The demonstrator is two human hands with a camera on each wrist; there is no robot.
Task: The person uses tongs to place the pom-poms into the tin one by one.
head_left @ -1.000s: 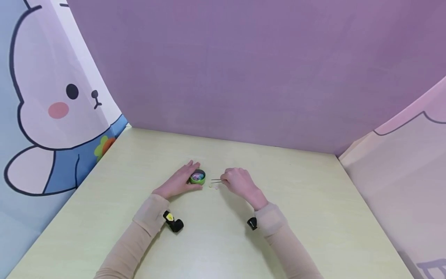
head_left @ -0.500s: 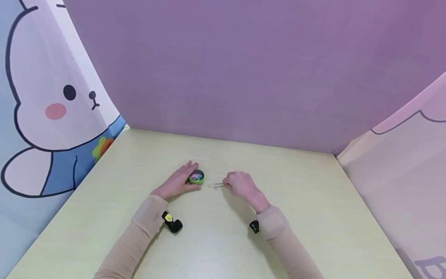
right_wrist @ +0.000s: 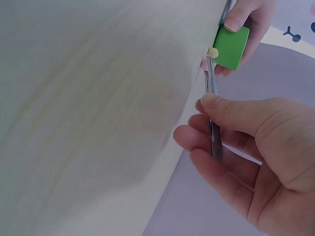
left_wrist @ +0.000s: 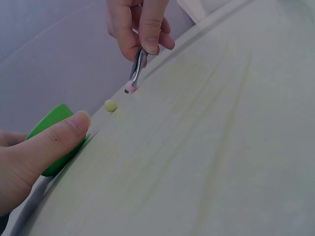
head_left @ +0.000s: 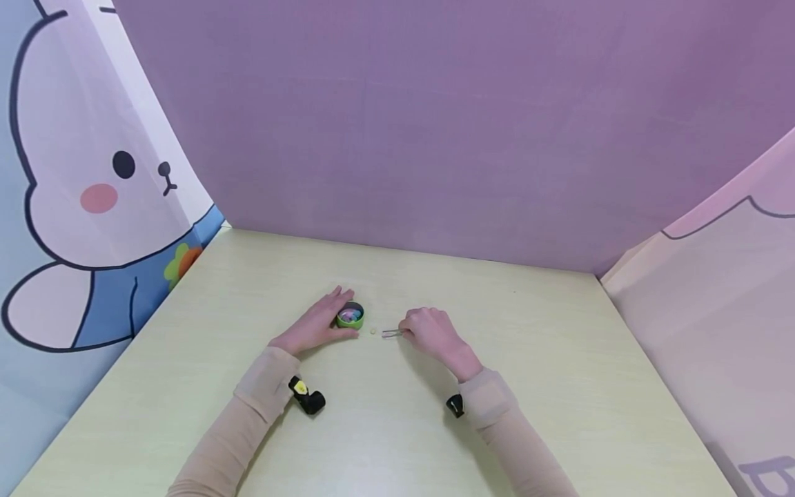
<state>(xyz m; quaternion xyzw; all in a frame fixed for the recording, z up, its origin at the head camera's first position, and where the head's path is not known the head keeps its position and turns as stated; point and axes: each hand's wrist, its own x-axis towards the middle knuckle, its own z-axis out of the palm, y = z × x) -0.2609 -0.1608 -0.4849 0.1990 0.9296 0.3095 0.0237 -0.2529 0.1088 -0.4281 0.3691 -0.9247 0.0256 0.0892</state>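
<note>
My left hand (head_left: pixel 318 323) holds a small round green container (head_left: pixel 350 318), thumb on one side and fingers on the other. Pink, blue and purple bits show inside its dark interior in the head view. Between thumb and fingers, my right hand (head_left: pixel 431 335) pinches metal tweezers (right_wrist: pixel 211 81). The tweezers' tips are at a small pink bead (left_wrist: pixel 131 86) on the table, one on each side of it. Beside it, nearer the container, lies a pale yellow bead (left_wrist: pixel 110 105), apart from both hands.
Both hands work on a pale wood table (head_left: pixel 385 428). A purple backdrop (head_left: pixel 404 138) rises behind the table, with a cartoon-printed curtain (head_left: pixel 68 166) on the left. Black cameras are strapped at both wrists.
My right hand and the tweezers have moved slightly toward me, and the tweezers' tips have come closer together at the pink bead. The left hand stays at the container.
</note>
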